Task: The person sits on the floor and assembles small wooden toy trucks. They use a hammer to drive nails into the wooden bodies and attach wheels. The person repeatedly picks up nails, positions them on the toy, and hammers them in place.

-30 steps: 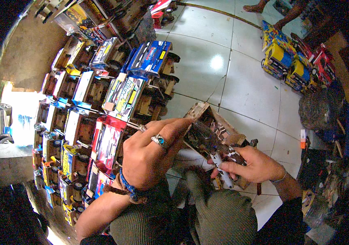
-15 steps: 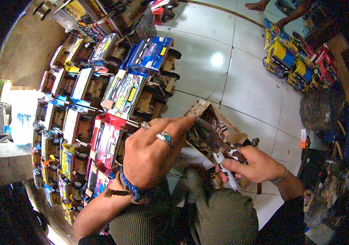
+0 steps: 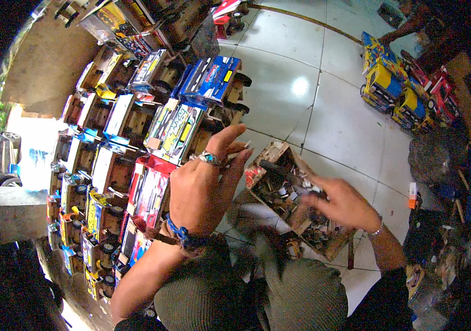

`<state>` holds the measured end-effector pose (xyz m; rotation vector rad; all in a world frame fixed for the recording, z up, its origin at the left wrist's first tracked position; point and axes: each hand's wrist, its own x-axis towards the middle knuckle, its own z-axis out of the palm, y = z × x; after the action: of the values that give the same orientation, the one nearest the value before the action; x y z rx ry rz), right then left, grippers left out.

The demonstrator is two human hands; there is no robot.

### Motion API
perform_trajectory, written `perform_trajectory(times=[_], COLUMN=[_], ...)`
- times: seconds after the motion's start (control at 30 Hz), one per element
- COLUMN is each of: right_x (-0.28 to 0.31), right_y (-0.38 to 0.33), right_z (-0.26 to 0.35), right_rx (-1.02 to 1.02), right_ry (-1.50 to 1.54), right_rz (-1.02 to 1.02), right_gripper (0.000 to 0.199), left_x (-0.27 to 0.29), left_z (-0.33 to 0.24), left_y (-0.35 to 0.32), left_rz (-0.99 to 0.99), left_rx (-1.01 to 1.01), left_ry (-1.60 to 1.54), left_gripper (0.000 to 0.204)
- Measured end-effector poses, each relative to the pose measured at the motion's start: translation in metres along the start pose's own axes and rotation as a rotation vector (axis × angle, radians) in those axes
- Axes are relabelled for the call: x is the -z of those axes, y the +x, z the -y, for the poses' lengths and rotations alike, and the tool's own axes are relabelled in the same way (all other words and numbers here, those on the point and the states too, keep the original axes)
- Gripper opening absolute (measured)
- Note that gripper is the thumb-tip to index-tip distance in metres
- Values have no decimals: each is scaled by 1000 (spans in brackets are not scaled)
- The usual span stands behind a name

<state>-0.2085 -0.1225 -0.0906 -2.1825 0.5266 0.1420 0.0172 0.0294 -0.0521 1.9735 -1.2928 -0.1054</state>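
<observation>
Left fingers (image 3: 230,149) loosely spread; right hand (image 3: 343,201) blurred, unclear; wooden box (image 3: 279,165) runs upper-left to lower-right.

You have two hands in view, left (image 3: 202,193) and right (image 3: 343,204); one open wooden box of small parts (image 3: 279,190); one silver turquoise-stoned ring (image 3: 209,158); one blue bead bracelet (image 3: 183,237).

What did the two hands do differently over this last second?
The right hand, which held a small tool low over the wooden box, has swung up into the box, blurred. The left hand lifted its fingers off the box's near end and spread them. The box and the toy trucks stayed put.
</observation>
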Motion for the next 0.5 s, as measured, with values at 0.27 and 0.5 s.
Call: perform_trajectory(times=[0.27,0.5], right_x=[-27,-45], right_y=[89,135], right_z=[-58,-81], right_rx=[438,535], right_ry=[-777,-752], right_rz=[-255,11], right_gripper=[59,61], left_x=[7,17], left_z=[11,20], left_y=[-6,-16], left_rz=[217,249], left_rx=[520,486], left_ry=[-600,-850], left_gripper=[22,28])
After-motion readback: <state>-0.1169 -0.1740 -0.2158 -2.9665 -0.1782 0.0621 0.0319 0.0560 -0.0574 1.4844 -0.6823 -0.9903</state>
